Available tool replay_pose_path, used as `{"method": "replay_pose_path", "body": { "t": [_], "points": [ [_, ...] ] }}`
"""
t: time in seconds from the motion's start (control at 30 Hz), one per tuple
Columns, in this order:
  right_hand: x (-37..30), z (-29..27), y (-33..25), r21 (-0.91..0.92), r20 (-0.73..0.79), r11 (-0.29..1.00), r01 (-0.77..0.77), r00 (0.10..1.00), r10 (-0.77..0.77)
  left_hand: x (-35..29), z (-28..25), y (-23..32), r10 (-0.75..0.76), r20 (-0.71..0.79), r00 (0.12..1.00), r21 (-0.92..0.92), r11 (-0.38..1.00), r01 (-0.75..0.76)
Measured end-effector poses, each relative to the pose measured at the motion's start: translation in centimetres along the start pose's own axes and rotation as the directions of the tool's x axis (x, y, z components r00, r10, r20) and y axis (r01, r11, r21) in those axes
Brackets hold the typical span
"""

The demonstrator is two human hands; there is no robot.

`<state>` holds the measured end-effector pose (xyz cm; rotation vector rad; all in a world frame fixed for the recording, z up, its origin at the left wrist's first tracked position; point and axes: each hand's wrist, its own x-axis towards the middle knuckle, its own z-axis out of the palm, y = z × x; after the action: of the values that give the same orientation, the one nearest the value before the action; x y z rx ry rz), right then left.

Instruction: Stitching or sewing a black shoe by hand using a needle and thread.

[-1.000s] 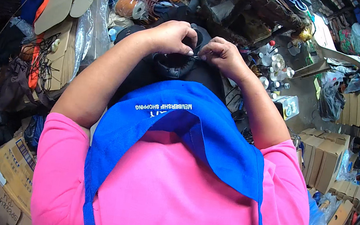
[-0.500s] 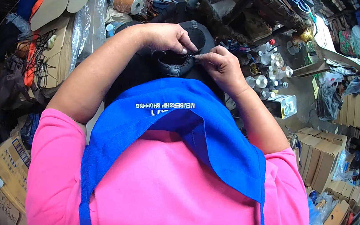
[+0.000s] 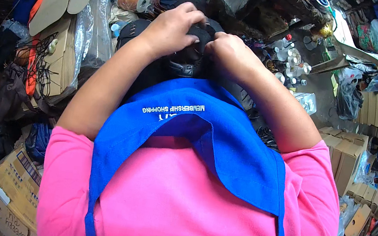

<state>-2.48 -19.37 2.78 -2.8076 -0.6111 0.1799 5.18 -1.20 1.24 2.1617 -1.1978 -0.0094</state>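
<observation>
A black leather shoe (image 3: 182,69) lies on my lap, just beyond the blue apron (image 3: 172,97), with its opening facing up. My left hand (image 3: 176,28) is bent over its left side; thumb and curled fingers grip the dark upper. At the right side of the shoe my right hand (image 3: 232,52) is closed, fingers tucked in against the shoe. Whatever is pinched in my right fingers is hidden behind the hand.
An orange spool of thread (image 3: 134,1) stands beyond my left forearm. Several bottles (image 3: 293,65) and a metal tin (image 3: 305,102) are at the right. Cardboard sheets (image 3: 60,56) lean at the left; flattened boxes (image 3: 343,149) are stacked at the right.
Both hands were pinching together over the shoe's opening. My left hand has moved up and away toward its far side; my right has turned and curled closed, slightly nearer the shoe.
</observation>
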Motion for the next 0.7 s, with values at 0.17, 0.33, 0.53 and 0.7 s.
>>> {"method": "replay_pose_path", "body": {
  "t": [0.17, 0.33, 0.53, 0.7],
  "points": [
    [0.3, 0.8, 1.2, 0.214, 0.064, 0.972, -0.096, 0.994, 0.084, -2.3, 0.5, 1.3, -0.156, 0.211, 0.965, 0.02, 0.988, 0.155],
    [-0.6, -1.2, 1.1, 0.126, 0.083, 0.992, -0.019, 0.997, 0.008, -2.4, 0.7, 1.4, -0.119, 0.242, 0.963, -0.066, 0.988, 0.138],
    [0.3, -0.8, 0.5, 0.106, 0.096, 0.993, -0.046, 0.995, 0.036, -2.0, 0.5, 1.2, -0.228, 0.297, 0.927, -0.152, 0.947, 0.282],
    [0.9, 1.7, 0.8, 0.28, -0.026, 0.956, -0.09, 0.995, 0.101, -2.0, 0.9, 1.1, -0.259, 0.278, 0.925, -0.067, 0.955, 0.287]
  ]
}}
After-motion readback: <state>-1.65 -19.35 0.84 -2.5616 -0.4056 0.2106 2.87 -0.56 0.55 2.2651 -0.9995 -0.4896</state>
